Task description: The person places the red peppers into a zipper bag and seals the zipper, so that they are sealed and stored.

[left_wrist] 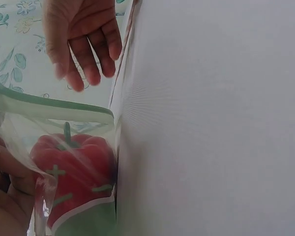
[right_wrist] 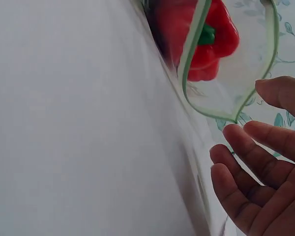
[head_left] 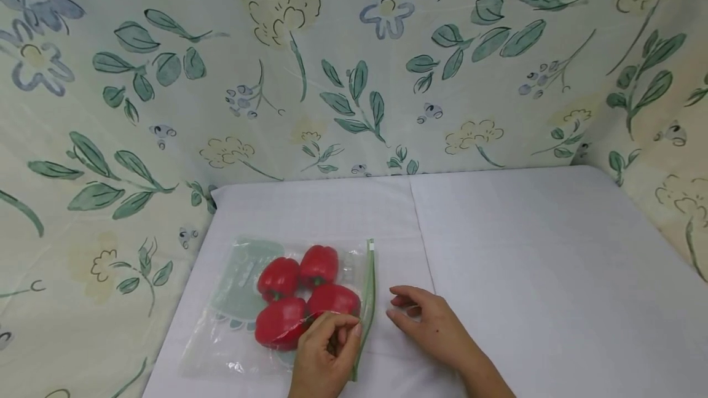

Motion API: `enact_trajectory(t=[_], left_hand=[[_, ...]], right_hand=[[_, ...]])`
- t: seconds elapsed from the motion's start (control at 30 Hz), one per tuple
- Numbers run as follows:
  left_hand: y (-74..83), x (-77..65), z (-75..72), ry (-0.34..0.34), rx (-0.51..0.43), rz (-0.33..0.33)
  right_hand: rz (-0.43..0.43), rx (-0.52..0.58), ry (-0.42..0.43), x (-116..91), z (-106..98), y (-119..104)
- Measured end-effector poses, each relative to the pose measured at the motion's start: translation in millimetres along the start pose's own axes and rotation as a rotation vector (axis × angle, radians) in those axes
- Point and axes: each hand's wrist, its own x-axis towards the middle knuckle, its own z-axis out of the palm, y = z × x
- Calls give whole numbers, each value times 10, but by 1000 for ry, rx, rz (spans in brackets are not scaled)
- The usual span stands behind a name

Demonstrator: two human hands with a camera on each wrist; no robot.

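Observation:
A clear zip bag (head_left: 243, 349) with a green zip strip (head_left: 369, 287) lies on the white cloth, several red bell peppers (head_left: 283, 323) inside it. My left hand (head_left: 326, 352) pinches the bag's upper layer near the strip with thumb and forefinger. In the right wrist view the bag's mouth gapes, with one bell pepper (right_wrist: 226, 42) behind the green rim. My right hand (head_left: 434, 324) is just right of the mouth, its fingers loosely bent and holding nothing. The left wrist view shows part of the left hand (left_wrist: 10, 191) beside the bag.
The white-covered table (head_left: 542, 275) extends to the right, with a crease line running through its cloth. A floral curtain (head_left: 354, 78) hangs behind the table and along its sides.

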Motion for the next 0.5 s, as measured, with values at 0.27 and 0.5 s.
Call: enact_trajectory(t=[0.27,0.5], left_hand=[[23,-2,-8,3,-6,-19],[12,-7,-4,13,-16,6]], right_hand=[[105,-3,90,-55,-302,147],[137,-13,111,-102,-454,233]])
